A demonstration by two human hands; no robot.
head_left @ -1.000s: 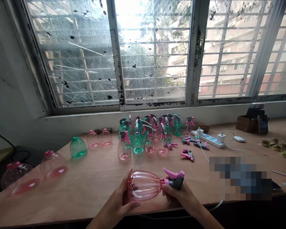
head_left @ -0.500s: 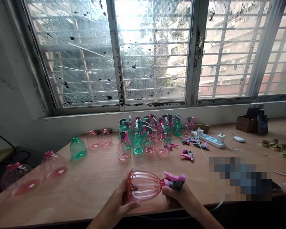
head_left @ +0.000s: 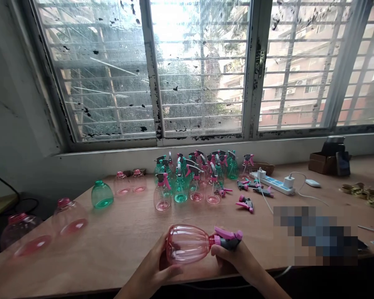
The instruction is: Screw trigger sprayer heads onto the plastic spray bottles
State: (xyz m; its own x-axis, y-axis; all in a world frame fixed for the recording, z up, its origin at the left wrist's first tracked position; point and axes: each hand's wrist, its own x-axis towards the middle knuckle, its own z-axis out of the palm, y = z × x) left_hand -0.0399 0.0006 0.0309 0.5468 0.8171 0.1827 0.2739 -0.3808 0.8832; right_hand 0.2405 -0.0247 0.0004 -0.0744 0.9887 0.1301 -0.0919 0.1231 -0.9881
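Item, in hand: one pink translucent bottle (head_left: 188,244), ribbed, on its side above the front edge of the bench (head_left: 121,249), base to the left and neck to the right. Whether it touches the bench we cannot tell.

Item, at its neck: one spray head (head_left: 230,241), black with pink collar and trigger, the trigger uppermost.

Our left hand (head_left: 156,268): fingers curved round the bottle's base, thumb along the near side, grasping it.

Our right hand (head_left: 238,257): thumb at the collar, grasping the spray head; the fingers behind are partly hidden.

Along the bench's left edge, necks exposed: two large pink bottles (head_left: 71,224), then one green bottle (head_left: 102,200). Towards the back left corner: two further pink bottles (head_left: 138,185), side by side.

Middle of the back edge: a close cluster of spray bottles (head_left: 180,187), pink and green, upright, heads fitted. Just right of these: several loose spray heads (head_left: 245,204), lying down.

Right part, near the back edge: one white power strip (head_left: 276,183), two plugs seated; a brown box (head_left: 321,163), dark objects in and against it. Farther right: brass-coloured pieces (head_left: 366,194), heaped.
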